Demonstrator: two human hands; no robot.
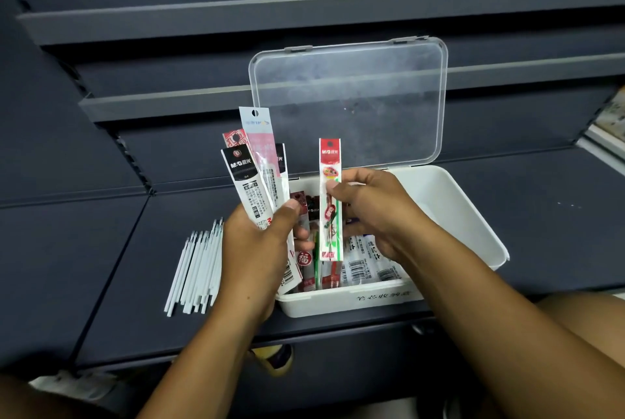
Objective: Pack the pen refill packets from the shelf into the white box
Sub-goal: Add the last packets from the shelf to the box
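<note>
Packet in hand: your right hand (372,212) pinches a single red-topped packet (330,161), held upright above the open white box (449,212).
Right fingers: your thumb (333,187) presses the packet's front about halfway down and the other fingers curl behind it. The top half stands free above them, and the bottom end hangs below, over the left part of the box.
Left hand: your left hand (253,249) grips a fan of packets (252,178) by their lower ends, with the thumb across the front and the fingers curled behind.
Fan: the tops splay up and to the left, with a black-and-white packet foremost, a pink one tallest and a red one behind. It sits just left of the red-topped packet, with a gap between their upper halves.
Box: it rests on the dark shelf (101,249) with its printed front wall toward you. Its clear lid (348,101) stands open at the back.
Packed packets (368,266): they lie flat inside the box below both hands, some with barcodes facing up.
Loose white refills (199,266): a bundle on the shelf left of the box, beside your left wrist.
</note>
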